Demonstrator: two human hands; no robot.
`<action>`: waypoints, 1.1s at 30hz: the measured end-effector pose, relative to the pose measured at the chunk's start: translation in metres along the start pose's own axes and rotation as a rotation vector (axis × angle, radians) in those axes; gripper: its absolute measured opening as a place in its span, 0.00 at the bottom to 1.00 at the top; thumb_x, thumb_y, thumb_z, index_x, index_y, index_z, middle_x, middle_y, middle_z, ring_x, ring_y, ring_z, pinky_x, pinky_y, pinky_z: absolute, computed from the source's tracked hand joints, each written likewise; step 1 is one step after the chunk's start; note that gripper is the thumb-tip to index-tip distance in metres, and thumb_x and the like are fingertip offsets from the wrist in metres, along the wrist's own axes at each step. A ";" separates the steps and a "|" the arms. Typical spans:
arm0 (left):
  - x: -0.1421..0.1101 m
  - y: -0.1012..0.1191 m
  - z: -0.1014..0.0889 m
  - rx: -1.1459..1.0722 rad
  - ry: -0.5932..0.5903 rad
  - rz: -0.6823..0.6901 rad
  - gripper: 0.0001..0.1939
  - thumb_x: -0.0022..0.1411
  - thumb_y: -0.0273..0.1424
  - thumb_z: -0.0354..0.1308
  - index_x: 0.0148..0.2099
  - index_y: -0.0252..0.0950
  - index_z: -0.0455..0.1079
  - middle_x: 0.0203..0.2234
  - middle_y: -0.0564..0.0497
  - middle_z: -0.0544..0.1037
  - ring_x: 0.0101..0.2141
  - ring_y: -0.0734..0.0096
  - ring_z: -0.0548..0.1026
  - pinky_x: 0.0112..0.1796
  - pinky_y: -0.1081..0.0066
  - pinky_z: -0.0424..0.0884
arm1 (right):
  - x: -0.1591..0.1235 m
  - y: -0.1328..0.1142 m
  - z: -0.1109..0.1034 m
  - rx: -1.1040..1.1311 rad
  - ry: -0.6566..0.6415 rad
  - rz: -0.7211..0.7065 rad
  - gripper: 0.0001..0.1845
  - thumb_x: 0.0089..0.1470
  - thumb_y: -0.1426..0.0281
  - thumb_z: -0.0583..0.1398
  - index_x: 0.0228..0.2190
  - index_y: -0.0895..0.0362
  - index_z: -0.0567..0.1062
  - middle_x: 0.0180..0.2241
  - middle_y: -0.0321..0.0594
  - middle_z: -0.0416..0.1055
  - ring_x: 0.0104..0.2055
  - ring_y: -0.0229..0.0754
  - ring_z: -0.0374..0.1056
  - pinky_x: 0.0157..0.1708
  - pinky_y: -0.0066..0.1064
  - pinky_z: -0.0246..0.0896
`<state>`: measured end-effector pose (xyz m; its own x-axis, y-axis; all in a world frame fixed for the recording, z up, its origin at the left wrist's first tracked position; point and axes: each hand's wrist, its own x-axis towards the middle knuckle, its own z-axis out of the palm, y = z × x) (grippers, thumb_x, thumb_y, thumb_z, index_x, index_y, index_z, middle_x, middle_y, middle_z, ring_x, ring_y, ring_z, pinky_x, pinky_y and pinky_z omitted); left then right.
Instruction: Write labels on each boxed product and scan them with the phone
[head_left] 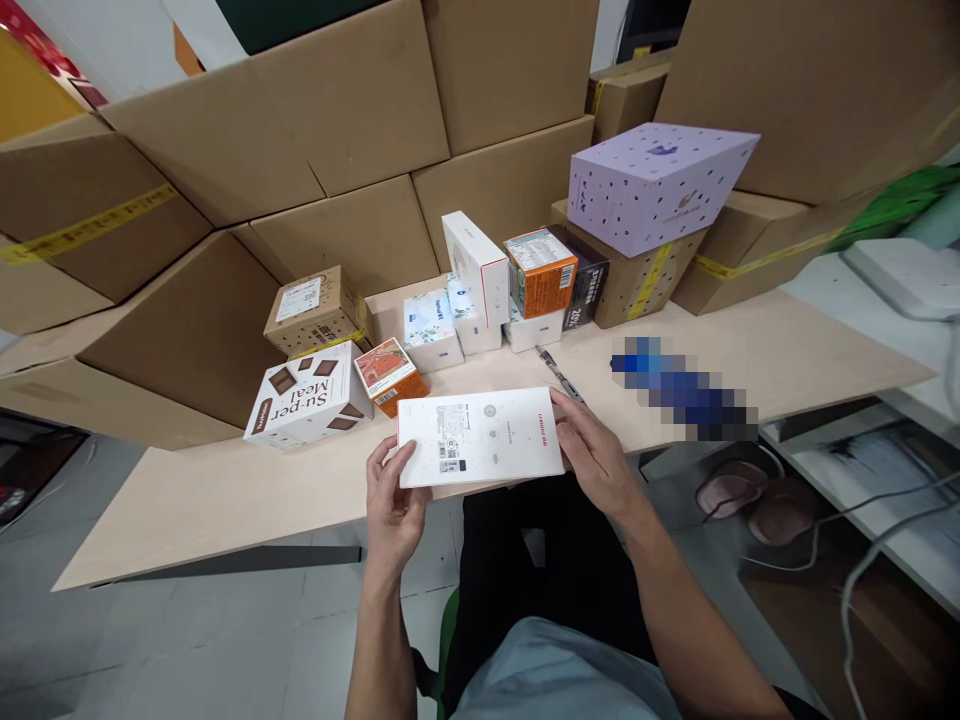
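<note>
White box [480, 437] is held between two hands over the front edge of the worktop [225, 490], its broad printed face turned up. The left hand [394, 505] has its grip clamped on the left end, thumb on the face and fingers at the edge. The right hand [596, 460] has its grip clamped on the other end, beside the red lettering; the small print and codes lie nearer the left hand.

Just beyond the box, to the left, sits a small orange box [390, 375], close beside the Su-per Meal box [307, 395]. A brown carton [319, 310] with yellow tape stands behind that one. Further right are white packs [433, 325] with a leafy print and a thin upright box [478, 270]; whether it rests on a pack I cannot tell. A larger orange box [544, 275] lies on another pack, in front of a dark box [589, 290]. A purple box [660, 190] sits on a taped carton [649, 280]. A pen [559, 373] lies near the right hand, and a pixelated blue thing [675, 385] lies farther right.
</note>
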<state>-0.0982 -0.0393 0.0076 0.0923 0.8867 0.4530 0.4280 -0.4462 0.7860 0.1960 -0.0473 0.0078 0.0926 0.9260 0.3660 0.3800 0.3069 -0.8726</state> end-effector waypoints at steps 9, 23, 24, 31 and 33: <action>0.003 0.000 -0.002 -0.033 0.040 0.002 0.25 0.60 0.35 0.64 0.59 0.46 0.68 0.49 0.45 0.67 0.52 0.60 0.69 0.45 0.64 0.75 | -0.001 0.003 -0.006 0.109 0.009 -0.006 0.31 0.65 0.48 0.44 0.58 0.48 0.71 0.54 0.45 0.65 0.54 0.47 0.67 0.50 0.39 0.68; 0.032 0.006 0.016 -0.355 0.215 -0.285 0.31 0.58 0.44 0.64 0.61 0.39 0.66 0.54 0.42 0.75 0.54 0.59 0.74 0.51 0.64 0.73 | 0.007 -0.004 -0.009 -0.104 0.331 0.027 0.19 0.63 0.57 0.56 0.46 0.56 0.77 0.36 0.41 0.72 0.27 0.37 0.64 0.31 0.33 0.65; 0.033 0.006 0.016 -0.356 0.225 -0.281 0.32 0.58 0.44 0.64 0.61 0.40 0.65 0.55 0.42 0.74 0.55 0.58 0.73 0.53 0.64 0.72 | 0.013 -0.004 -0.013 -0.226 0.386 0.012 0.18 0.62 0.58 0.57 0.44 0.56 0.77 0.35 0.41 0.72 0.27 0.37 0.64 0.32 0.34 0.65; 0.029 0.004 0.014 -0.218 0.240 -0.073 0.30 0.59 0.42 0.65 0.61 0.41 0.65 0.57 0.44 0.71 0.57 0.59 0.70 0.55 0.64 0.69 | 0.049 0.009 -0.029 -0.854 0.042 0.134 0.16 0.58 0.60 0.60 0.35 0.60 0.79 0.35 0.52 0.71 0.31 0.48 0.69 0.30 0.38 0.61; 0.027 0.003 0.015 -0.222 0.257 -0.017 0.28 0.58 0.41 0.66 0.59 0.41 0.66 0.53 0.45 0.73 0.53 0.62 0.72 0.52 0.65 0.70 | 0.051 0.011 -0.026 -0.857 -0.003 0.147 0.13 0.59 0.63 0.58 0.33 0.59 0.78 0.34 0.51 0.72 0.30 0.48 0.69 0.29 0.37 0.60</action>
<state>-0.0808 -0.0151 0.0163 -0.1551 0.8470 0.5085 0.2191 -0.4724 0.8537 0.2286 -0.0024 0.0249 0.1930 0.9442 0.2669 0.9265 -0.0858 -0.3665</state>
